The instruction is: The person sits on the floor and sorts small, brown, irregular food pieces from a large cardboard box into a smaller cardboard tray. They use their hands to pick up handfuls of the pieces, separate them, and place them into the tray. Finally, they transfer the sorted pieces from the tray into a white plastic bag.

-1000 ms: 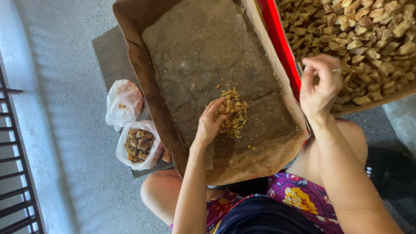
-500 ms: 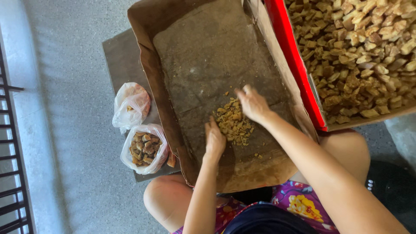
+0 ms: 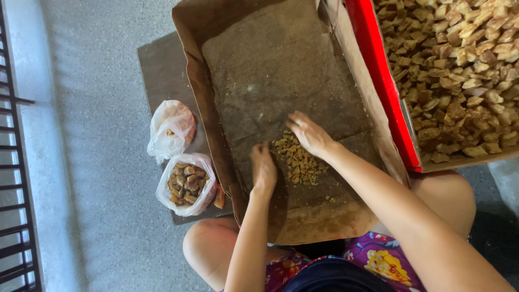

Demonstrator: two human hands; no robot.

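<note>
A small pile of brown bits [image 3: 298, 161] lies in the near part of a big, flat cardboard box [image 3: 270, 70], a little right of the middle. The bits are tiny and crumbly, and a few loose ones lie just right of the pile.

Both hands are down in the box at this pile. The left hand [image 3: 263, 166] rests at the left edge of the pile with its fingers curled down; I cannot tell if it holds any bits. The right hand [image 3: 309, 133] lies on the far right side of the pile, fingers spread flat and loose, touching the bits, with a ring on one finger.

The box rests on the person's bare knees, above a flowery skirt [image 3: 378, 265]. Its floor is dark and stained.

Just right of the box is a red tray [image 3: 384, 86] full of bigger tan chunks [image 3: 459, 70].

Left of the box, on a dark board [image 3: 159, 70] on the floor, sit two thin plastic bags. The nearer bag [image 3: 186, 184] is open and holds brown chunks. The farther bag [image 3: 172, 128] looks nearly flat, with very little inside.

At the far left, black metal bars [image 3: 13, 162] stand along the grey floor
</note>
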